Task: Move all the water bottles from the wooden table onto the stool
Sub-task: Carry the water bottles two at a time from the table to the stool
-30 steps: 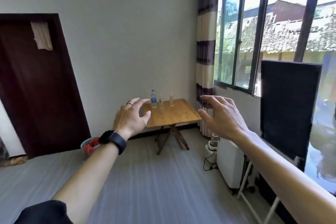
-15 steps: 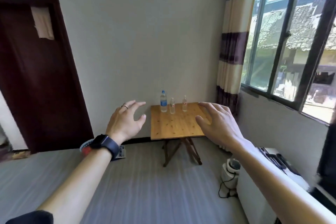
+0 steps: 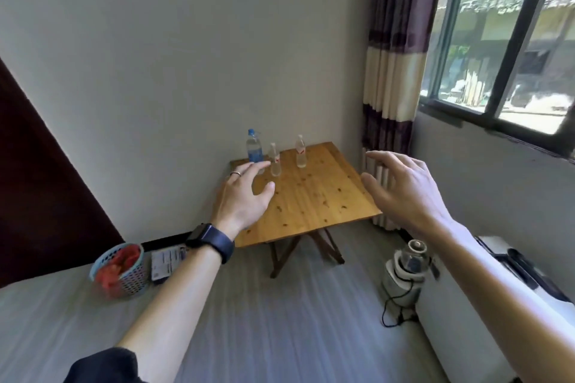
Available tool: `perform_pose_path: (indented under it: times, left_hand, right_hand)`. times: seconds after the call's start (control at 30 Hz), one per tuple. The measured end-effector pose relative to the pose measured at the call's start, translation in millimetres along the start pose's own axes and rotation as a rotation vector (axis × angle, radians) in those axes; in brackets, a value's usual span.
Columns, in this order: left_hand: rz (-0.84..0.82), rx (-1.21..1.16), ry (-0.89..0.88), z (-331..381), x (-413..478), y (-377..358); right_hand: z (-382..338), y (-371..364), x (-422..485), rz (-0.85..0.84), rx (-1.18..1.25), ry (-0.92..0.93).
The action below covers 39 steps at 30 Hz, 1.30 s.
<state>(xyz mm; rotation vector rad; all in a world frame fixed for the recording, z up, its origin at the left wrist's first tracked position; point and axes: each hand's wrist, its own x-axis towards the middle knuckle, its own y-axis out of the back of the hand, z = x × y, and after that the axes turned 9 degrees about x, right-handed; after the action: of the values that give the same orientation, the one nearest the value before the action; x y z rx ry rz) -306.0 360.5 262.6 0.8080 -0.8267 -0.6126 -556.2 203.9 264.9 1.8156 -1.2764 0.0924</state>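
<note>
Head view: three water bottles stand upright along the far edge of the tabletop (image 3: 314,196). The blue-labelled bottle (image 3: 254,149) is at the far-left corner, a small clear bottle (image 3: 275,160) just beside it and a second small bottle (image 3: 300,151) nearer the middle. The left hand (image 3: 242,199) and right hand (image 3: 401,190) hover with fingers spread, holding nothing. This looks like the approach; next comes stepping closer and gripping a bottle. No stool shows.

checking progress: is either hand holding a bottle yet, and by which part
Nothing is held. The left hand and right hand hover open in the air; all three bottles stand untouched on the wooden table.
</note>
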Motion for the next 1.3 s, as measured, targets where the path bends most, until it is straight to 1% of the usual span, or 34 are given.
perform_pose_path:
  times: [0.17,0.4,0.57,0.73,0.83,1.07,1.2,1.3]
  left_hand:
    - [-0.121,-0.038,0.067,-38,71,-100]
    - [-0.276,-0.046,0.283,-85,129,-216]
    - [-0.385,-0.065,0.426,-116,169,-280]
    - [-0.476,-0.104,0.517,-150,223,-336]
    - [-0.503,-0.119,0.539,-180,268,-367]
    - [-0.614,-0.140,0.567,-255,407,-424]
    - [-0.615,-0.110,0.560,-291,493,-449]
    - [-0.584,-0.095,0.557,-311,552,-466]
  right_hand:
    - [84,-80,56,-0.071,0.040,-0.075]
    - [190,-191,121,-0.320,0.152,-0.257]
    - [237,-256,170,-0.461,0.171,-0.346]
    - [271,-319,222,-0.569,0.147,-0.392]
    - [290,-359,264,-0.605,0.123,-0.394]
    - [322,-453,379,-0.619,0.051,-0.448]
    - [337,-504,450,-0.643,0.005,-0.421]
    - [348,-540,504,-0.608,-0.038,-0.427]
